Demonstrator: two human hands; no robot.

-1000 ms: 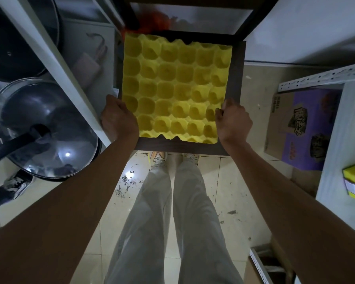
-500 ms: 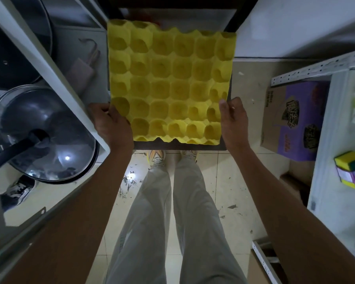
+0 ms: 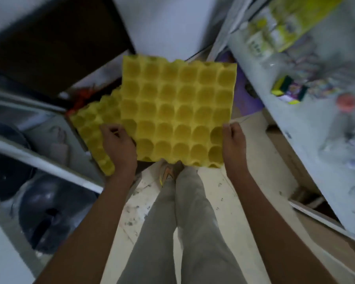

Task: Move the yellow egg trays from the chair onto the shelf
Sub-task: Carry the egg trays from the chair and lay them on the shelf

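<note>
I hold a yellow egg tray [image 3: 178,111] flat in the air in front of me, above the floor. My left hand [image 3: 119,144] grips its near left edge. Along the near right edge my right hand [image 3: 233,140] does the same. Below and to the left, another yellow egg tray [image 3: 94,128] lies on the dark chair [image 3: 55,37], partly hidden by the held one. The white shelf [image 3: 295,124] runs along the right side, blurred by motion.
A shelf unit on the left holds a pan with a glass lid [image 3: 47,212]. The right shelf carries sponges [image 3: 285,89] and several blurred packages. A purple box [image 3: 242,85] sits behind the held tray. My legs [image 3: 184,222] stand on the tiled floor.
The top tray has come up off the chair and swung to the right toward the white shelf, uncovering a second tray. The view has turned right and is blurred.
</note>
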